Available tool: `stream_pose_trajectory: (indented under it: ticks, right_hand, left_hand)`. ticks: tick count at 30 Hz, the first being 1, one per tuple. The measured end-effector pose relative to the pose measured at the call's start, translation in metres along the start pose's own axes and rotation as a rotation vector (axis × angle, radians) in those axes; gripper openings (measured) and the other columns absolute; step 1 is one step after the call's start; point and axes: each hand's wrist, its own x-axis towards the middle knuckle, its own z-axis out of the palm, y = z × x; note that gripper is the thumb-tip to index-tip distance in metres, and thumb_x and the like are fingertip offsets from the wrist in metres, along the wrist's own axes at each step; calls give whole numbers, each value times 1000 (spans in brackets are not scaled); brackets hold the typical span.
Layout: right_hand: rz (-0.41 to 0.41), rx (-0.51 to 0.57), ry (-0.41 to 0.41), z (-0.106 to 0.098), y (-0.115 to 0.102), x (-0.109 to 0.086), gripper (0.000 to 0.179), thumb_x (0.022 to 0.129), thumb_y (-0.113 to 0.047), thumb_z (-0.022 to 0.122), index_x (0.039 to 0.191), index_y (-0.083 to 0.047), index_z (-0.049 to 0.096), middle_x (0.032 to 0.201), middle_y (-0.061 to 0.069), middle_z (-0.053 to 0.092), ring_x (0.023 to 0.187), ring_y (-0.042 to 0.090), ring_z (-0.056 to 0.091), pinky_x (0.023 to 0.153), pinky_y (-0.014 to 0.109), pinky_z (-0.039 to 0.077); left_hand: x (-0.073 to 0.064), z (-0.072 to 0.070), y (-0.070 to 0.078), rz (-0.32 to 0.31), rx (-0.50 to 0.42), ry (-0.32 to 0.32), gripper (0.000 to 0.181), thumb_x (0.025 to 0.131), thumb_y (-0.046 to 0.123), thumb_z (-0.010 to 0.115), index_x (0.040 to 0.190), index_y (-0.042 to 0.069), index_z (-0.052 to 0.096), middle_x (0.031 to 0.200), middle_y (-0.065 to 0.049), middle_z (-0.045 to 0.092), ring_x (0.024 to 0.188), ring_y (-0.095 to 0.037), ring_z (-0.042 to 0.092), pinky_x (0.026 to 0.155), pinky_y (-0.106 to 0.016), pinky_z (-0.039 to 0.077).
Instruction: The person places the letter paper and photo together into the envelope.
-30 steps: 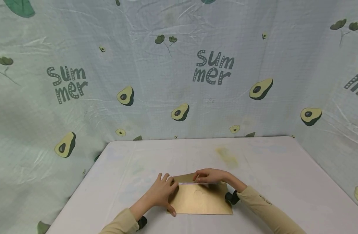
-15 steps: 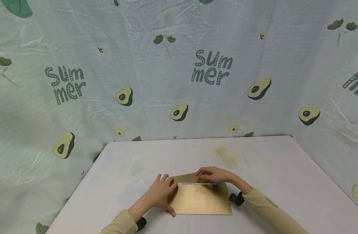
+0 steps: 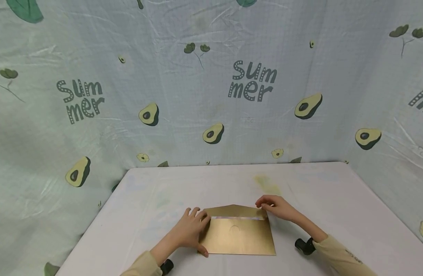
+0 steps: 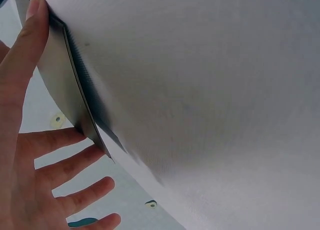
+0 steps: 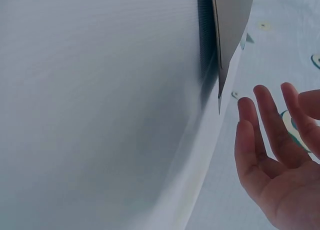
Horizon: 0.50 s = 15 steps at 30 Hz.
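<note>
A gold envelope (image 3: 244, 239) lies in front of me, its pointed flap (image 3: 232, 211) raised at the far side. Along its mouth shows a thin pale, purplish strip (image 3: 237, 218); the rest of that piece is hidden inside. My left hand (image 3: 192, 230) holds the envelope's left end, thumb at the near corner and fingers at the far one. In the left wrist view, the thumb and fingertips meet the envelope's edge (image 4: 82, 97). My right hand (image 3: 278, 207) is beside the flap's right end, fingers loosely bent; the right wrist view shows them apart from the envelope (image 5: 232, 30).
The envelope is on a white-covered table (image 3: 183, 184) with a yellowish stain (image 3: 267, 184) toward the back. A curtain (image 3: 176, 84) printed with avocados and lettering hangs behind and at both sides. Dark wrist cameras, such as the right one (image 3: 304, 246), sit low at the cuffs.
My right hand has moved right, from over the envelope's mouth to the flap's right end, uncovering the flap's point. My left hand keeps its hold on the left end.
</note>
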Motion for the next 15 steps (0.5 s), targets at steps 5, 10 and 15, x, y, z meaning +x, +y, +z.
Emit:
stream_pose_trajectory:
  ticks: [5,10,15]
  right_hand:
    - [12,3,35,-4,4,-8,18,92,-11,47,100,-3,61,96,11,64,85,17,62,70,21,49]
    - [6,-44,80,-10,5,-17,17,92,-12,48,99,-4,62,95,8,64,85,18,61,69,21,49]
    - [-15,-174,199,-23,6,-26,16,90,-6,49,99,-3,62,95,10,65,85,23,61,66,22,49]
  left_hand:
    - [-2,-2,-1,-7,-27,-14,100,51,82,53,124,15,48,117,-3,49,108,-26,46,83,-45,39]
    - [-2,-4,-1,-12,-56,-8,95,55,80,53,124,16,47,119,-3,50,109,-25,46,84,-45,39]
    - [-5,-8,-5,-44,-230,28,61,80,57,52,125,16,47,121,-2,50,111,-23,45,85,-45,39]
